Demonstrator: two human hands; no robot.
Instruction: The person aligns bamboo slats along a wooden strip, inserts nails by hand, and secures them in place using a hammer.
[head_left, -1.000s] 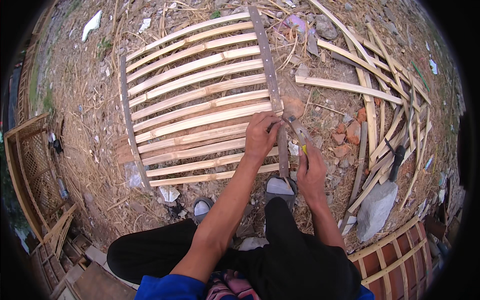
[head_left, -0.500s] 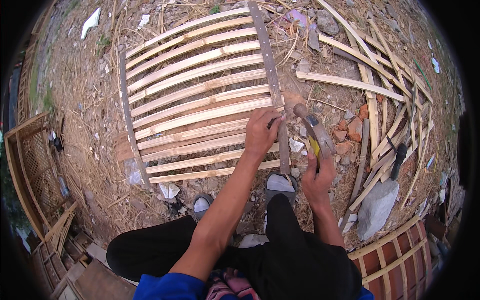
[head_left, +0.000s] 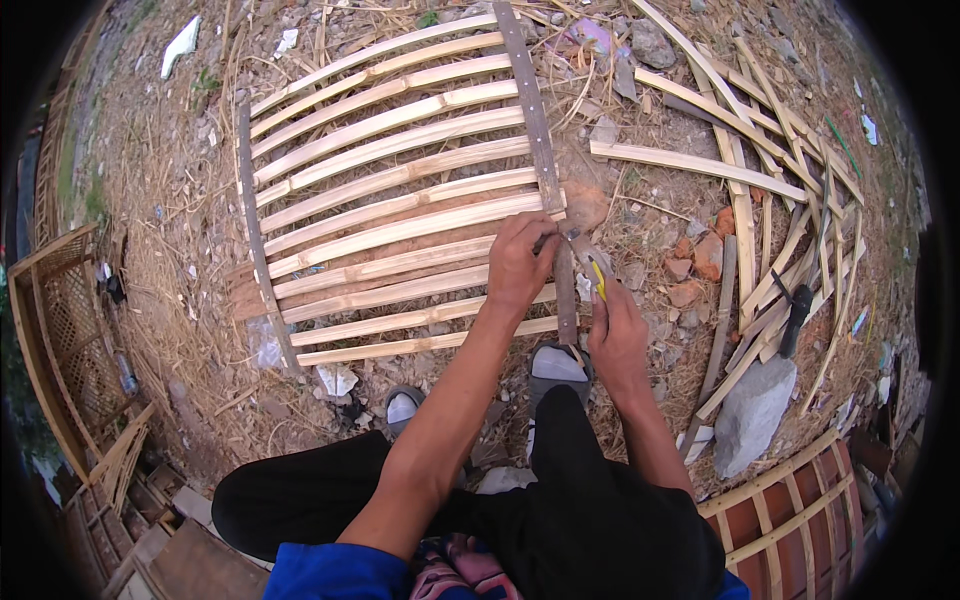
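Note:
A slatted panel [head_left: 400, 178] of pale split-bamboo strips lies on the ground, its strips joined to a dark rail at each end. My left hand [head_left: 522, 262] is closed at the right rail [head_left: 535, 110], over the end of one strip. A small dark thing shows between its fingers, too small to name. In my right hand [head_left: 620, 330] is a hammer [head_left: 600, 277] with some yellow on it. Its head is down at the right rail, close beside my left fingertips. Whether it touches a nail cannot be seen.
Loose bamboo strips [head_left: 700, 172] lie in a pile at the right, with a dark-handled tool [head_left: 797, 320] on them. A grey stone block [head_left: 755, 418] and broken bricks [head_left: 708, 257] sit nearer. Another slatted panel [head_left: 790, 520] is at lower right, a lattice frame [head_left: 70, 340] at left.
My right hand has swung the hammer left and down, from raised beside the rail to the rail by my left fingers. The left hand and the panel have stayed in place.

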